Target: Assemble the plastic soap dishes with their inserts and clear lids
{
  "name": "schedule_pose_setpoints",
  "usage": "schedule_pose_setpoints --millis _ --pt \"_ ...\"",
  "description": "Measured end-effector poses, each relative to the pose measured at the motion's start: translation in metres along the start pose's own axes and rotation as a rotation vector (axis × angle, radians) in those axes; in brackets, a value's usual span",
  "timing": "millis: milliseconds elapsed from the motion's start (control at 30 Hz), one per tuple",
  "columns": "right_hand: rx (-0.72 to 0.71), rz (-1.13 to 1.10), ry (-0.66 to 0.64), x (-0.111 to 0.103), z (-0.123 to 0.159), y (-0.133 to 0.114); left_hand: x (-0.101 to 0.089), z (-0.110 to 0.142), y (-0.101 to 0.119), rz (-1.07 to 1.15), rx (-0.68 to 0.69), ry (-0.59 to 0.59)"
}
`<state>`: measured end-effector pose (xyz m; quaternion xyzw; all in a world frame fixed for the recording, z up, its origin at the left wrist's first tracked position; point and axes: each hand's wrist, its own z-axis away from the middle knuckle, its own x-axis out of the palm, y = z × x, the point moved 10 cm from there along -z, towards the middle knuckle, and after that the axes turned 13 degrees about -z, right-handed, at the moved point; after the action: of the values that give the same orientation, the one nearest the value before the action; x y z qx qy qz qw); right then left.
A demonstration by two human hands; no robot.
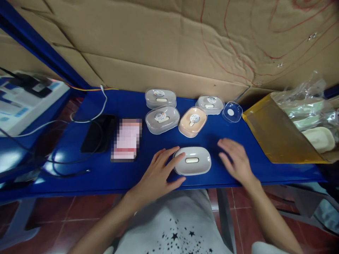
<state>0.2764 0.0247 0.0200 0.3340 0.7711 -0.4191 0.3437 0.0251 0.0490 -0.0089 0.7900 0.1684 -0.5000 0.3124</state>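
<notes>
A pale grey oval dish (202, 165), looking like a soap dish with a small cream-coloured oval piece in its middle, lies near the table's front edge. My left hand (161, 167) is over its left end, fingers spread, the index fingertip at its surface. A clear edge shows beside that end. My right hand (235, 160) hovers to the right of the dish, apart from it, thumb and fingers open with nothing between them. Behind the dish sit a peach lidded dish (189, 128) and several grey ones (159, 125), with round stickers on their clear lids.
A small clear lid (233, 112) with a white round sticker lies at the back right. To its right is an open yellow-taped box (278, 141) of wrapped pale dishes. A phone (126, 139), a black device (97, 134) and cables (71, 162) lie left. Cardboard (132, 42) stands behind.
</notes>
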Motion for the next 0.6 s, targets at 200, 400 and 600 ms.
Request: schedule_pose_setpoints --millis 200,400,600 --pt "0.362 0.122 0.128 -0.025 -0.048 0.127 -0.007 0.002 -0.001 0.011 0.001 0.06" --pt "0.414 -0.257 0.173 -0.021 -0.012 0.124 -0.003 0.0 0.003 0.003 0.037 0.026" --pt "0.547 -0.567 0.379 -0.023 0.053 0.077 -0.001 -0.001 0.002 0.026 0.036 0.018"
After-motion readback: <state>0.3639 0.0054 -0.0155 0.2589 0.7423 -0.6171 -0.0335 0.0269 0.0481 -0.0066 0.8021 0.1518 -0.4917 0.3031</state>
